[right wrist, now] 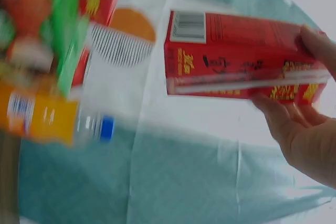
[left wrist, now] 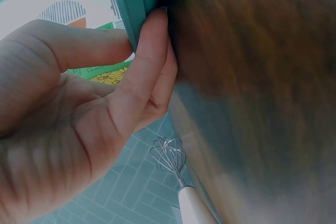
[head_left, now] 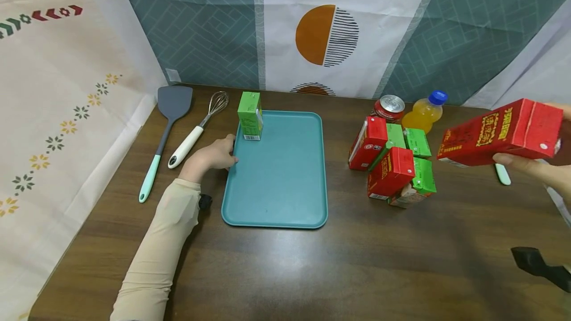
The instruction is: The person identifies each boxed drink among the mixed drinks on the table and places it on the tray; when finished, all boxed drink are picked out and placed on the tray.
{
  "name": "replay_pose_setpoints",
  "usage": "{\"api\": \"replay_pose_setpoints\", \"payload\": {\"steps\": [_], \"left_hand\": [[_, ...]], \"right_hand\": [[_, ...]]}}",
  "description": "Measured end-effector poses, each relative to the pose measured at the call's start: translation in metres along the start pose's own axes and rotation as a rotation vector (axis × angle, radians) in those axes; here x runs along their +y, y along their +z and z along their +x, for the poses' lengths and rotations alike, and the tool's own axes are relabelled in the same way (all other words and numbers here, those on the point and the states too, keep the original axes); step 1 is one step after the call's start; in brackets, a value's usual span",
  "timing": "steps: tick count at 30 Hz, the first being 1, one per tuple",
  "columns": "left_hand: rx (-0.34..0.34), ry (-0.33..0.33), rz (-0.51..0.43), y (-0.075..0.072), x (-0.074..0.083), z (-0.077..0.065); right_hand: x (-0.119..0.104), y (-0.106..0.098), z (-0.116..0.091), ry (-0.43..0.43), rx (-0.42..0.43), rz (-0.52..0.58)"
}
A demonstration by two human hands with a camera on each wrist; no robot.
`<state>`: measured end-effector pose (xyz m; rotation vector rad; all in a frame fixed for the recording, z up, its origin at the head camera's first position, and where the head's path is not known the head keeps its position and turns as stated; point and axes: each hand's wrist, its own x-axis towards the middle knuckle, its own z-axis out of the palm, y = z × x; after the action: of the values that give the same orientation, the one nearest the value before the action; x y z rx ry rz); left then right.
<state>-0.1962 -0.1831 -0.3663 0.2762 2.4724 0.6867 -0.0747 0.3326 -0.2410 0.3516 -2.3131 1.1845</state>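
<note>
On the left, I see a gray spatula (head_left: 174, 108) and a whisk (head_left: 186, 145). Next to them, the left hand (head_left: 211, 155) pinches the left edge of a blue-green tray (head_left: 278, 177). One green box (head_left: 249, 115) stands in the tray's far left corner. Farther right, red boxes (head_left: 392, 171) and green boxes (head_left: 417, 142) stand close together, partly hiding a can (head_left: 391, 106) and a bottle of orange drink (head_left: 424, 114) behind them. At the far right, the right hand (right wrist: 307, 140) grips a big red box (head_left: 499, 130), tipped sideways above the table (head_left: 357, 271).
</note>
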Motion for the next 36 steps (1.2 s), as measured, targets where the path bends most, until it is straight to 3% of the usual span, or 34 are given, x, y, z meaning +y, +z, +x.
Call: {"api": "replay_pose_setpoints", "payload": {"steps": [3,5,7,10,11,14,21,27,31,36], "left_hand": [[-0.006,-0.002,-0.008,-0.001,0.0,-0.001],[-0.008,-0.001,-0.01,-0.002,-0.001,-0.001],[-0.007,-0.002,-0.011,-0.004,-0.002,-0.001],[-0.006,-0.002,-0.004,-0.006,-0.003,-0.001],[-0.006,-0.002,-0.003,-0.007,-0.003,-0.001],[-0.009,0.003,-0.003,-0.007,-0.002,-0.001],[0.0,0.005,-0.012,-0.008,0.0,-0.002],[0.002,-0.002,-0.014,-0.008,0.0,-0.002],[0.003,-0.009,-0.011,-0.006,0.0,-0.003],[-0.01,-0.003,-0.021,-0.001,0.001,-0.001]], "right_hand": [[-0.017,0.014,0.001,0.064,0.027,0.187],[-0.031,0.029,0.003,0.063,0.042,0.285],[-0.043,0.049,0.006,0.06,0.052,0.463],[-0.06,0.086,0.011,0.072,0.077,0.602],[-0.063,0.099,0.013,0.071,0.075,0.699],[-0.068,0.132,0.018,0.137,0.018,0.76],[-0.065,0.197,0.028,0.267,-0.124,0.721],[-0.055,0.249,0.041,0.311,-0.22,0.487],[-0.047,0.281,0.048,0.368,-0.327,0.333],[-0.036,0.31,0.057,0.425,-0.445,0.307]]}}
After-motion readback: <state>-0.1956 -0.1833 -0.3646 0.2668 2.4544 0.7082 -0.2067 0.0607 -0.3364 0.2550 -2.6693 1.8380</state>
